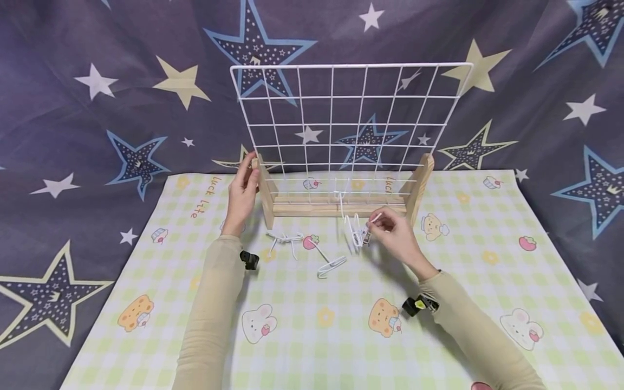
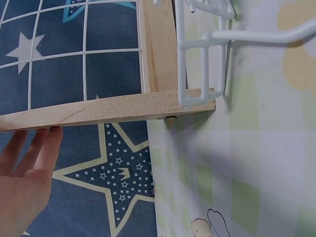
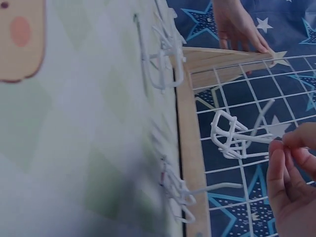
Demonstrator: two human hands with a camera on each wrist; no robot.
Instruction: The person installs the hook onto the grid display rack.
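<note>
I had the left grip (image 1: 242, 192) raised, unclenched, against the left wooden upright (image 1: 266, 195), and the right grip (image 1: 397, 237), arm stretched forward, pinching a white wire hook (image 3: 242, 137) before the wire grid (image 1: 332, 98)

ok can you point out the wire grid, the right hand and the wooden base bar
wire grid (image 1: 331, 124): head view, wire crossing near its middle
right hand (image 1: 398, 237): head view, back of the hand
wooden base bar (image 1: 312, 210): head view, front face

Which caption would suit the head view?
Right hand pinches white wire hook; left hand touches pale wooden stand of white wire grid.
</note>
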